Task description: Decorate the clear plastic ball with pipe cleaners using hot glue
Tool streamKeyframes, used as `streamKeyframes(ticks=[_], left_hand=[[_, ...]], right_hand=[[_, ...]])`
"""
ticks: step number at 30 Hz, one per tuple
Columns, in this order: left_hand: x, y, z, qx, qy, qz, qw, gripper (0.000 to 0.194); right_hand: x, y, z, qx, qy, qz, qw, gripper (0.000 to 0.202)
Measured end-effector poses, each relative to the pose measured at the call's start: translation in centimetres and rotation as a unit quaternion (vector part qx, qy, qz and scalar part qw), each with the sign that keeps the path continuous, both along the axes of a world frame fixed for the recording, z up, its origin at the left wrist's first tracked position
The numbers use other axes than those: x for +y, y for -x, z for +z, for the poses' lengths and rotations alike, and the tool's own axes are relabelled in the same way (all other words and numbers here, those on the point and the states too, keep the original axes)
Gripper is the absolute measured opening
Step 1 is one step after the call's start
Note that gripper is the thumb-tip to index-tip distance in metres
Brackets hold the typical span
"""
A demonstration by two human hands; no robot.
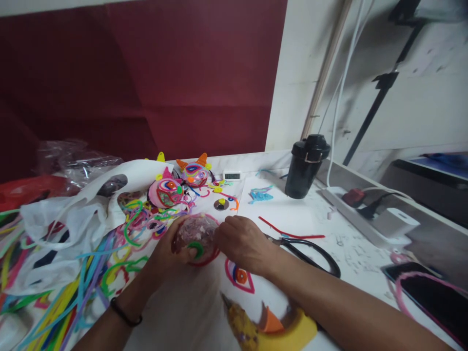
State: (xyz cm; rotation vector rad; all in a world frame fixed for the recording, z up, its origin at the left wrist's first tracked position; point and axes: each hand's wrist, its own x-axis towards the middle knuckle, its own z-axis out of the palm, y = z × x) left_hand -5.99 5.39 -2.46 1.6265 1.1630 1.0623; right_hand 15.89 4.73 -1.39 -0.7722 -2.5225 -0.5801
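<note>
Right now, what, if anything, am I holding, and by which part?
A pinkish ball, by its left side near the green ring, in the grip of your left hand. Your right hand is at its right edge; any pinch is hidden.

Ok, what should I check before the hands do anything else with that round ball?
1. Left hand holding the round ball: ok, gripping its side.
2. Green piece stuck on tight: cannot tell; the left thumb is right by it.
3. Right hand in place: ok, at the ball's other side.
4. What its fingers pinch: cannot tell, hidden.
5. Scissors well away: not ok, close beside the right wrist.
6. Black cup upright: ok, lid on.
</note>
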Motion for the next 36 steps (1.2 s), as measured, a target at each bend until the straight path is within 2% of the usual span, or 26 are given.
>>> streamKeyframes(ticks=[6,10,15,20,26,30,36], left_hand=[[0.0,-0.1,0.0,0.025,-0.002,0.011,1.000,0.070],[0.1,-0.2,0.0,0.017,0.002,0.011,1.000,0.070],[0.5,-0.1,-0.6,0.002,0.012,0.006,1.000,0.078],[0.3,-0.3,-1.2,-0.025,-0.008,-0.028,0.999,0.077],[-0.1,-0.7,-0.8,-0.018,-0.031,-0.030,0.999,0.072],[-0.2,-0.8,-0.5,-0.008,-0.019,-0.021,1.000,0.071],[-0.5,-1.0,0.2,0.020,-0.019,-0.001,1.000,0.071]], right_hand=[[0.4,-0.1,-0.6,0.027,-0.004,-0.016,0.999,0.029],[0.0,-0.3,0.4,-0.026,0.030,-0.042,0.998,0.021],[-0.8,-0.6,1.8,-0.088,0.021,-0.015,0.996,0.015],[-0.7,-0.8,1.7,-0.097,0.004,0.004,0.995,0.022],[-0.2,-1.0,0.6,-0.005,-0.012,0.025,1.000,0.029],[-0.2,-0.8,0.2,0.094,0.017,0.033,0.995,0.031],[-0.4,-0.4,-0.5,0.186,0.080,-0.007,0.979,0.029]])
